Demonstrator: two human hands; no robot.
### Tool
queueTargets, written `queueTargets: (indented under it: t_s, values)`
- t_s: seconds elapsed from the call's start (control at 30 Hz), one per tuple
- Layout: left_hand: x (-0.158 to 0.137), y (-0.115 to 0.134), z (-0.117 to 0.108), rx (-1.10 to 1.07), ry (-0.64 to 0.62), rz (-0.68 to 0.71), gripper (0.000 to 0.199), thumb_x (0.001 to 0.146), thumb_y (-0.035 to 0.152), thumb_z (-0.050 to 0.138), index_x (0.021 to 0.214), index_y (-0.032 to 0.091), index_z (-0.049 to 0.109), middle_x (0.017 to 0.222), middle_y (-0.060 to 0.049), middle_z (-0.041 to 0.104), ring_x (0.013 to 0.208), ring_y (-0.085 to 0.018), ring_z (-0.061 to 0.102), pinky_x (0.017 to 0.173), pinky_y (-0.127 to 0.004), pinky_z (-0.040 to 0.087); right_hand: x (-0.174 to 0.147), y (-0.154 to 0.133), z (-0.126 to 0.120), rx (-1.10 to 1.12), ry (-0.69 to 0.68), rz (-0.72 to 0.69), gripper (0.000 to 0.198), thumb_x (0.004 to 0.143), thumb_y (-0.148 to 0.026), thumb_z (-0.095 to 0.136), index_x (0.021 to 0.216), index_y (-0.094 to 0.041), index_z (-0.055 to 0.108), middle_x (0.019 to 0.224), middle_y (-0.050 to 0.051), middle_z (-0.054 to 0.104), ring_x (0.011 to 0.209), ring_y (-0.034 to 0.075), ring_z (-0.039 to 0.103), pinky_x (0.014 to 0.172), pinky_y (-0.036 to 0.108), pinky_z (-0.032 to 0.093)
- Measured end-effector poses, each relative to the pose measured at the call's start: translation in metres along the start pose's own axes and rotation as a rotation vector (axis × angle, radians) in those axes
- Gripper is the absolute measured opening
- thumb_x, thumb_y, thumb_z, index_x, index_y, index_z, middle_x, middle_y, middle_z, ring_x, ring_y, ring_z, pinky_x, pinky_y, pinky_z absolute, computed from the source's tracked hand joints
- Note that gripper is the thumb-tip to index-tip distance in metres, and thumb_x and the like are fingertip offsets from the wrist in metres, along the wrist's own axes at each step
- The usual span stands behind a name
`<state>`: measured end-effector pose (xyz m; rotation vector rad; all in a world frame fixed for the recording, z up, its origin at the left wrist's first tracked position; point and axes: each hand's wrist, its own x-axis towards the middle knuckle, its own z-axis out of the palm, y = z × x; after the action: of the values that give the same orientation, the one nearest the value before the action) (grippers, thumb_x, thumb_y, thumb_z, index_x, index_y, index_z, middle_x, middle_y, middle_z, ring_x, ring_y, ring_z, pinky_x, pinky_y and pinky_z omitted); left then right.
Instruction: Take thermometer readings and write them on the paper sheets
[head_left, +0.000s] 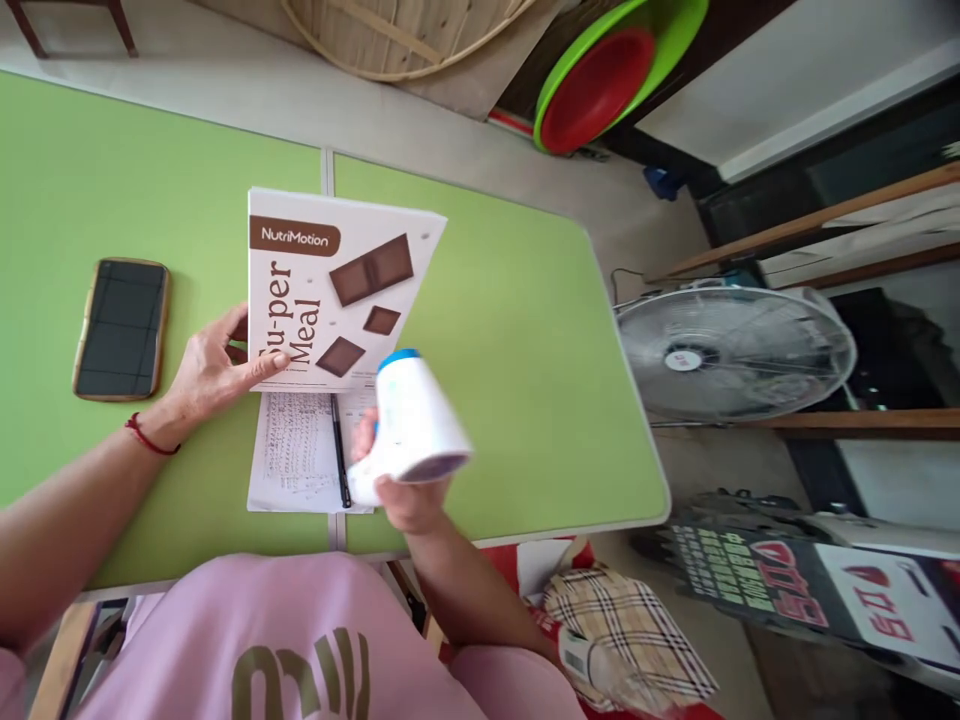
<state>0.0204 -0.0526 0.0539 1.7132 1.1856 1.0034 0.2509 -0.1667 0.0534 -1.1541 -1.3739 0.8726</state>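
My left hand (212,362) grips a white box (300,290) by its lower left edge, thumb on the printed front and fingers behind. The box reads "NutriMotion" and shows brown chocolate pieces. In my right hand (409,500) is a white and blue gun-shaped device (420,420) that looks like a barcode scanner, slightly blurred; my fingers wrap its handle. It sits just right of the box's lower corner. Below the box lies an open notebook (292,460) with handwriting, and a black pen (340,450) rests on it. The box covers the notebook's upper part.
A smartphone (121,328) lies left on the green table (525,330). Beyond the right edge stands a fan (735,355). Green (679,30) and red basins (596,90) and a round woven tray (405,35) are behind. A plaid cloth (622,630) is below right.
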Motion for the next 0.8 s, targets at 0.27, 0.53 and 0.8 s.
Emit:
queueTargets:
  t_s: [0.27,0.53,0.8]
  values:
    - [0.002,0.001,-0.001,0.035,-0.018,0.035,0.066,0.077,0.074,0.074,0.12,0.024,0.07,0.102,-0.008,0.074,0.086,-0.03,0.07,0.066,-0.039,0.059,-0.002,0.008,0.022,0.13,-0.099,0.217,0.03,0.079,-0.049,0.07,0.08,-0.021,0.06,0.066,-0.002,0.056,0.057,0.013,0.052,0.052,0.029,0.049]
    - [0.003,-0.001,-0.001,0.045,-0.053,0.062,0.079,0.075,0.076,0.075,0.13,0.02,0.064,0.103,-0.008,0.072,0.081,-0.025,0.066,0.06,-0.032,0.051,-0.002,0.011,0.024,0.297,-0.066,0.372,0.034,0.076,-0.051,0.075,0.085,-0.02,0.063,0.066,-0.002,0.058,0.056,0.012,0.052,0.051,0.028,0.046]
    - [0.003,-0.001,-0.002,0.092,-0.088,0.018,0.089,0.072,0.079,0.075,0.135,0.018,0.06,0.098,-0.007,0.071,0.068,-0.021,0.062,0.057,-0.029,0.047,-0.002,0.011,0.021,0.256,-0.081,0.37,0.034,0.076,-0.053,0.075,0.076,-0.021,0.063,0.066,-0.001,0.058,0.061,0.013,0.052,0.054,0.029,0.046]
